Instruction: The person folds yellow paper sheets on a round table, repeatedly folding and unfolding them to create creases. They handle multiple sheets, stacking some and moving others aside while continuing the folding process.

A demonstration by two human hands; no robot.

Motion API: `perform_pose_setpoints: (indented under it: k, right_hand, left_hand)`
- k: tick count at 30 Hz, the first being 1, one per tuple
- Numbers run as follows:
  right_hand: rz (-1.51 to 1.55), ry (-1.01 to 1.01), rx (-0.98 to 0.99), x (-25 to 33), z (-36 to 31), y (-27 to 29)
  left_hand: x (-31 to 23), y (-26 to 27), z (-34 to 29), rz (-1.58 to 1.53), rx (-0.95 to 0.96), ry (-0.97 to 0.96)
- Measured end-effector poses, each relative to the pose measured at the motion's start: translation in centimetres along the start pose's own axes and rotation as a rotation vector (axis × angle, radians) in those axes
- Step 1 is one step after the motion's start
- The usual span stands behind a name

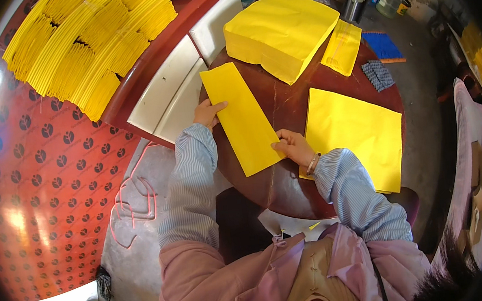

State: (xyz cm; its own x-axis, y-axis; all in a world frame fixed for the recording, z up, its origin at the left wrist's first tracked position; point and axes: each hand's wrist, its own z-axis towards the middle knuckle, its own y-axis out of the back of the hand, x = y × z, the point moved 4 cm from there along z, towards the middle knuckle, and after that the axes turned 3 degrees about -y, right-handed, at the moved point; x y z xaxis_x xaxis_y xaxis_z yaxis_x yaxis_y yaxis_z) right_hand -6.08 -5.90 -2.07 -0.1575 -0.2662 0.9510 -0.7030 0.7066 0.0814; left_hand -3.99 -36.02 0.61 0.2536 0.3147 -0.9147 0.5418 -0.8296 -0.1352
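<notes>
A long yellow folded paper (242,118) is held slightly aslant above the round dark-red table (297,188). At its left edge, my left hand (208,113) is closed, thumb on top and fingers underneath. My right hand (294,147) pinches the lower right edge between thumb and fingers. Just right of that hand, flat yellow sheets (356,136) lie on the table, partly covered by my right wrist and sleeve. Beyond them stands a thick stack of yellow paper (282,33), with a narrow folded yellow piece (341,48) against its right side.
Many folded yellow pieces (91,40) are piled on a red patterned surface (40,170) at left. A white-drawered cabinet (171,93) adjoins the table. A grey patterned cloth (377,74) and a blue item (383,47) lie at the table's right edge. Pink cord (136,204) trails on the floor.
</notes>
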Motion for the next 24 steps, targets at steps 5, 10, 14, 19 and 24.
perform_pose_setpoints:
  k: [5,10,14,19,24]
  right_hand:
    - [0.139,0.001,0.032,-0.6,-0.1,-0.3]
    - [-0.008,0.000,0.022,-0.5,0.2,-0.1]
    - [-0.003,-0.031,0.031,-0.7,0.4,0.0]
    - [-0.028,0.091,-0.052,-1.2,0.8,0.1]
    - [0.014,0.032,-0.034,0.4,0.0,-0.5]
  left_hand:
    - [0.0,0.0,-0.1,0.065,-0.010,0.020]
    - [-0.3,-0.2,0.0,0.056,-0.007,0.025]
    - [-1.5,0.1,-0.5,0.400,-0.225,-0.191]
    - [-2.9,-4.0,-1.1,1.081,-0.351,-0.831]
    - [1.5,-8.5,0.9,1.457,-0.127,-0.701]
